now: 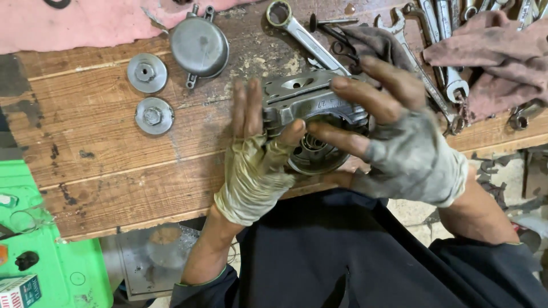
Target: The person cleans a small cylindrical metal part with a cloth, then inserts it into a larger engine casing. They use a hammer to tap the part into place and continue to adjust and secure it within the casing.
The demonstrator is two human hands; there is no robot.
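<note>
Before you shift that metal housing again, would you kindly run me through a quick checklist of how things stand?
1. Left hand on the metal housing: ok, thumb and fingers against its side.
2. Right hand on the housing: ok, fingers spread over its top.
3. Housing supported by the wooden bench: ok, though near the front edge.
4. Two round discs out of the way: ok, off to the side.
5. Ring spanner touching the housing: cannot tell.

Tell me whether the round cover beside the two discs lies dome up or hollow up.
Dome up: the round cover shows its smooth bulging back, no hollow.
</note>
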